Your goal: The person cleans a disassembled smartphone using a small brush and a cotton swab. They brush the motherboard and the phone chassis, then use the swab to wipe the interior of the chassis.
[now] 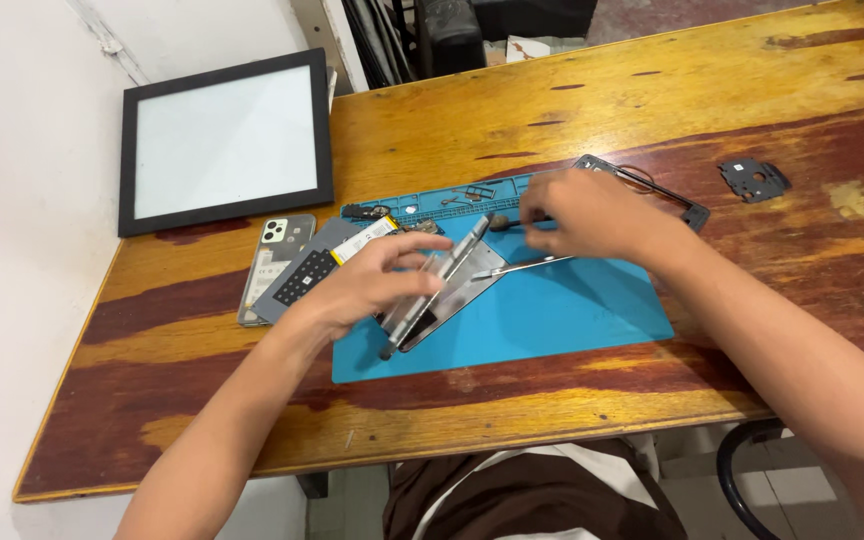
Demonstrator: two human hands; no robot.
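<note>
**Opened phone on blue mat: disassembly in hand**

1 opened phone (442, 290), flat, grey and metallic, is held tilted on edge over the blue rubbery mat (572, 310) by the left hand (372, 280), its fingers pinching the frame. Slim metal tweezers (522, 265) are gripped by the right hand (592, 215), fingers pressed together. Judged step: a part being worked loose inside. A steady, fine touch is called for. Nearby, on the worn wooden surface (552, 410): 1 phone back cover (272, 260), 1 black-framed panel (224, 140).
</note>
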